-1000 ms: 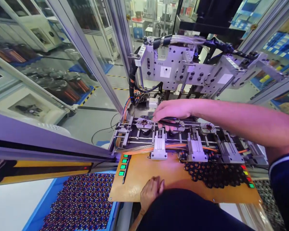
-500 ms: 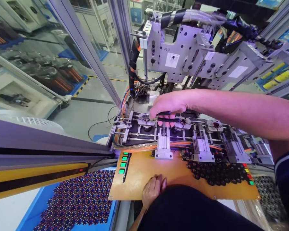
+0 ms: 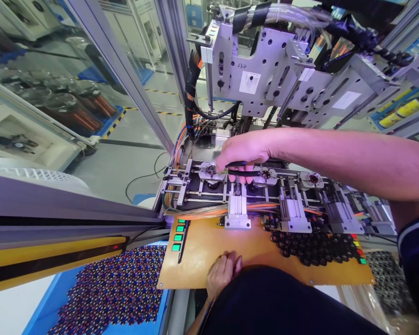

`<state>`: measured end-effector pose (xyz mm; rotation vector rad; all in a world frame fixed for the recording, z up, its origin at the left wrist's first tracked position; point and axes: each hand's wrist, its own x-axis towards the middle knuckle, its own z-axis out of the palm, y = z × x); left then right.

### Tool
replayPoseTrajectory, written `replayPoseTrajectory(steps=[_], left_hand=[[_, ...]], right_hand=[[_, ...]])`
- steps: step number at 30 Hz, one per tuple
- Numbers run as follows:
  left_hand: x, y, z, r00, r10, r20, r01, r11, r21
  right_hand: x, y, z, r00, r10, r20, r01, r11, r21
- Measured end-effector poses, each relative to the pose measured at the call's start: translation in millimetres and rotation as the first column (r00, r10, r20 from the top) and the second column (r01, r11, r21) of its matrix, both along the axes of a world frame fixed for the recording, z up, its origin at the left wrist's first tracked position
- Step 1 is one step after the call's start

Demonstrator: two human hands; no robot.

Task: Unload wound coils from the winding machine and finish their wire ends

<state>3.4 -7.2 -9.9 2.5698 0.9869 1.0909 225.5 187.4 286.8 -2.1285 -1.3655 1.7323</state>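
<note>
My right hand (image 3: 242, 153) is closed around pliers with two black handles (image 3: 244, 173), over the row of metal fixtures. The pliers' jaws are mostly hidden by my fingers, on the side of the leftmost fixture (image 3: 206, 173). To the right of the hand, a second fixture (image 3: 265, 176) and a third fixture (image 3: 311, 179) each hold a small round part. My left hand (image 3: 220, 273) rests at the front of the orange-brown board (image 3: 195, 265), fingers curled in, with nothing visible in them.
A heap of black round parts (image 3: 310, 249) lies on the board's right side. Green buttons (image 3: 177, 237) line its left edge. At lower left is a blue tray (image 3: 47, 304) full of small parts. A perforated metal plate assembly (image 3: 254, 70) hangs above the fixtures. An aluminium post (image 3: 125, 79) stands left.
The view has shifted slightly. Both hands keep nearly the same place, and the right hand still grips the pliers at the leftmost fixture.
</note>
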Motion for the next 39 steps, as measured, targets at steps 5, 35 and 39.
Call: replayPoseTrajectory(steps=[5,35,39], left_hand=[[0,0,0.5,1.000,-0.001,-0.004,0.001,1.000,0.005],[-2,5,8.3,0.996,-0.058,-0.064,0.062,0.996,0.061],[-2,5,9.9,0.996,-0.054,-0.066,0.057,0.997,0.046]], right_hand=[[-2,0,-4.7,1.000,-0.006,0.014,0.006,1.000,-0.006],[107,-114,9.7,0.996,-0.087,0.022,0.087,0.996,-0.005],[104,-110,5.4,0.990,-0.142,0.015,0.142,0.990,-0.007]])
